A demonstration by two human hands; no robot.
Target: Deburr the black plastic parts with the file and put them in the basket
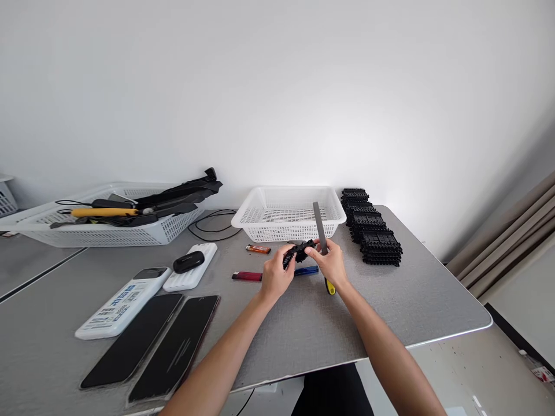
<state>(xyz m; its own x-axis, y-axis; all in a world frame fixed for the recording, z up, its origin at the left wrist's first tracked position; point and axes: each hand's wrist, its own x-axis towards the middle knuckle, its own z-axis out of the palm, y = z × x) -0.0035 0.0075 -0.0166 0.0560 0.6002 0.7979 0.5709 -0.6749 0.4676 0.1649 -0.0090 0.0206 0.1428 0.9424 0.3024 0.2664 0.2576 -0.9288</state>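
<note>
My left hand [274, 275] grips a small black plastic part [298, 252] over the grey table [303, 323]. My right hand [333, 264] is closed round a flat grey file [319, 228] with a yellow handle end [330, 286], its blade pointing up and resting against the black part. Both hands meet just in front of an empty white basket [289, 212]. Rows of stacked black plastic parts [370, 228] stand to the right of my right hand.
Orange [258, 249], red [246, 276] and blue [307, 270] lighters lie by my hands. Two dark phones [156, 346], two white power banks [124, 301] and a black case [188, 262] lie left. A white basket of tools [99, 222] stands far left.
</note>
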